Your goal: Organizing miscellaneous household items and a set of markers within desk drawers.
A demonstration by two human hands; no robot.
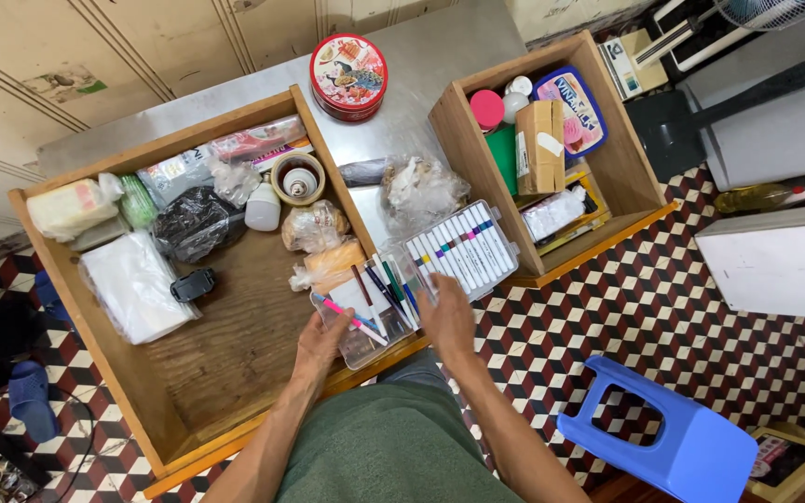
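Observation:
A clear plastic box [358, 343] with several pens and pencils lying across it rests on the front right corner of a large wooden drawer [95, 345]. My left hand [321, 339] grips the box's left side. My right hand [447, 317] holds its right side, fingers spread near the pens. Just beyond my right hand lies a clear case of markers [464, 247] with white barrels and coloured caps, bridging the gap between the two drawers.
The large drawer holds plastic bags, a white bottle [263, 207], a tape roll [297, 179] and a black clip. A second wooden drawer [631, 168] at right holds boxes and tubs. A round red tin [348, 74] stands on the metal table. A blue plastic stool [663, 433] stands on the tiled floor.

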